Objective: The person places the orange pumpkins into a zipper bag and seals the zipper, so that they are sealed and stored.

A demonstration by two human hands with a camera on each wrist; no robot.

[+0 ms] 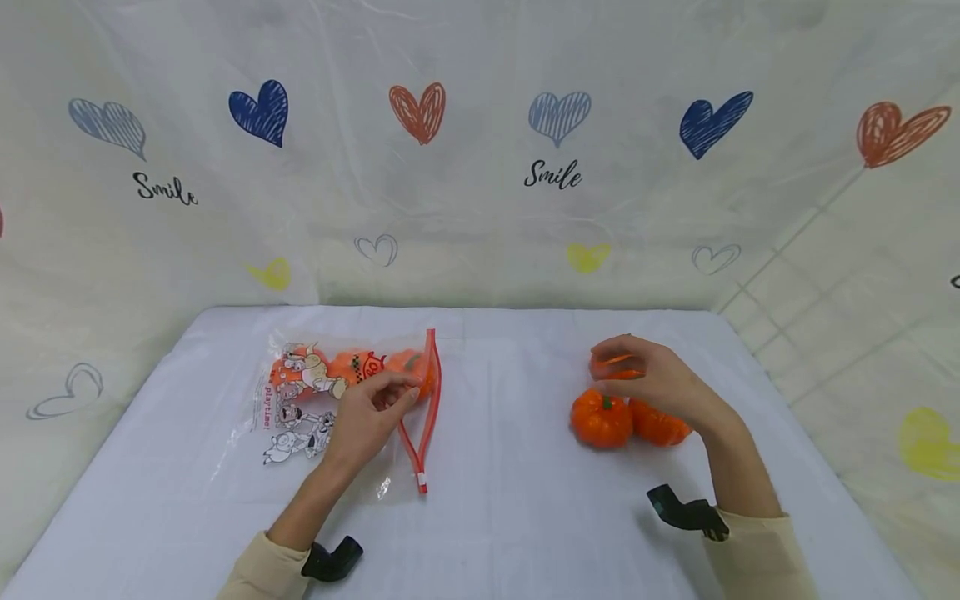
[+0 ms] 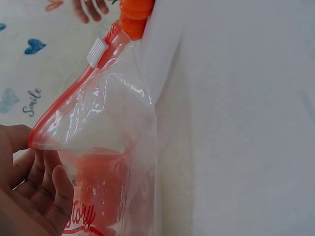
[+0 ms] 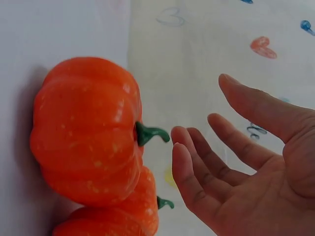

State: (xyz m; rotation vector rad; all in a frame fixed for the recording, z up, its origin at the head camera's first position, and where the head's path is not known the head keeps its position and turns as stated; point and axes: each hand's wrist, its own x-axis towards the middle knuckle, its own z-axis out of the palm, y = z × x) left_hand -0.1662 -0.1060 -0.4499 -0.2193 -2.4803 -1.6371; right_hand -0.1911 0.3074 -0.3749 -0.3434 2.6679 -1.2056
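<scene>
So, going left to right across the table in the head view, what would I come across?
Black-and-white cartoon figures on the clear bag, the left hand, the bag's red zip strip, the green-stemmed pumpkin, the pumpkin right of it, the right sleeve. The right hand is left out, overlapping the pumpkins.

The left hand [image 1: 367,425] is over the right part of the bag [image 1: 307,417], thumb and fingertips pinching its rim, the remaining fingers loosely curled. The left forearm [image 1: 300,508] slants up from the bag's near side. The right hand [image 1: 660,383] hovers well to the right of the bag, fingers [image 3: 241,140] softly bent and pointing bagward, thumb [image 3: 261,105] wide of them. The right forearm [image 1: 742,467] leans towards the bag.
</scene>
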